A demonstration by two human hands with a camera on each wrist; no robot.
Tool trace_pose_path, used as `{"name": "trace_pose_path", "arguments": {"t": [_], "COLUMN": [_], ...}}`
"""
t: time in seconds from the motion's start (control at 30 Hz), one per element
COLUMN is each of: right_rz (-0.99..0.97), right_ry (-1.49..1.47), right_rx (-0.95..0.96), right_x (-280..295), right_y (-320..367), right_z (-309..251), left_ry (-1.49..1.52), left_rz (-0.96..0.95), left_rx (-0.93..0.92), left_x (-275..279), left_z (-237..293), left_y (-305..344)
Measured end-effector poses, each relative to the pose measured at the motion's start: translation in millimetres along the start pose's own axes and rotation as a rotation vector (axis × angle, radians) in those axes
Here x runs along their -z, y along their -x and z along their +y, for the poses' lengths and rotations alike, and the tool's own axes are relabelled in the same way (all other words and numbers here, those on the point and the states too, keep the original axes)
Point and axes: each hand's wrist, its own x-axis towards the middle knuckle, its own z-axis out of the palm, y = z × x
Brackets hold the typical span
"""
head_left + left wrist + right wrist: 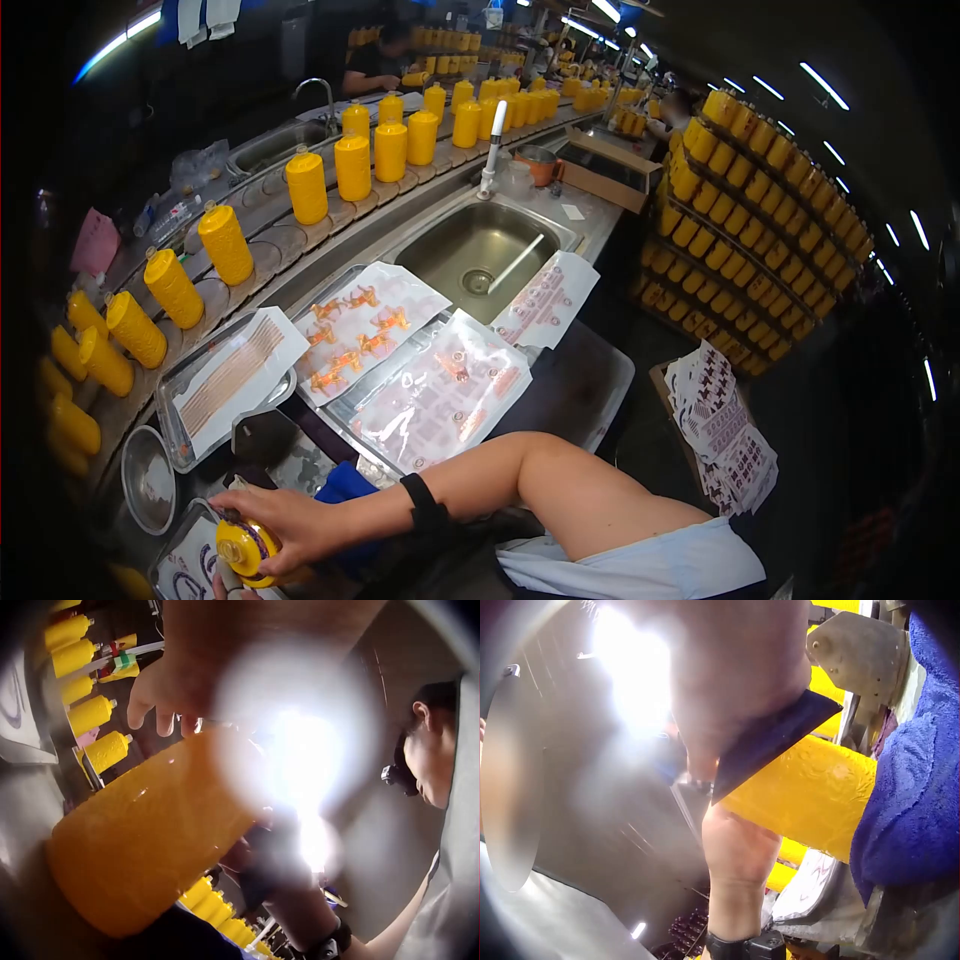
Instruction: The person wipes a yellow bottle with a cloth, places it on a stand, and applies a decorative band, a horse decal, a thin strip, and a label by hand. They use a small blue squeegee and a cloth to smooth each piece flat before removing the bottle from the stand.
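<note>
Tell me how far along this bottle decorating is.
Probably partway. Done: purple patterning shows on one yellow bottle. In hand: that bottle, in the right hand. Apparently left: the nearest bottles on the ledge, which look plain, and the orange figures on their sheet. The racked bottles are too small to judge.

We are seeing a blue towel (922,780) beside a yellow bottle (810,791). A dark flap (769,746) is partly covering the bottle.

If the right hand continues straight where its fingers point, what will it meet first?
The right hand, gripping a yellow bottle, would probably come first to the small tray, then the bowl. Height is unclear, so it may pass above them.
</note>
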Motion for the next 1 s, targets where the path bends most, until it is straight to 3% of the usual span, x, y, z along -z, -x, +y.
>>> {"name": "trace_pose_path", "arguments": {"t": [0.03, 0.2, 0.3, 0.4, 0.5, 0.6, 0.7, 0.8, 0.9, 1.0], "right_rz": [0.016, 0.017, 0.004, 0.030, 0.034, 0.050, 0.043, -0.018, 0.026, 0.038], "right_ry": [-0.005, -0.069, -0.157, -0.246, -0.335, -0.312, -0.397, -0.444, -0.393, -0.441], "right_rx": [0.025, 0.090, 0.148, 0.170, 0.102, 0.079, -0.061, -0.087, -0.053, -0.119], "right_x": [-1, -3, 3, -2, -2, 2, 7, 5, 1, 2], "right_y": [0, -2, -2, -5, -4, -7, -9, -12, -10, -8], "right_z": [3, 14, 20, 29, 25, 16, 3, 12, 15, 5], "left_ry": [-0.144, -0.339, -0.247, -0.361, -0.757, -0.880, -0.484, -0.076, -0.331, -0.342], "left_rz": [0.057, 0.009, 0.004, -0.070, -0.154, -0.078, 0.038, 0.210, 0.057, 0.000], "left_rx": [0.008, -0.199, -0.160, -0.344, -0.528, -0.611, -0.428, -0.287, -0.131, 0.098], "left_x": [-22, -23, -38, -32, -32, -51, -62, -62, -48, -52], "left_z": [53, 54, 74, 66, 82, 90, 83, 82, 73, 60], "left_y": [12, 33, 32, 24, 13, 4, 9, 19, 11, -1]}}
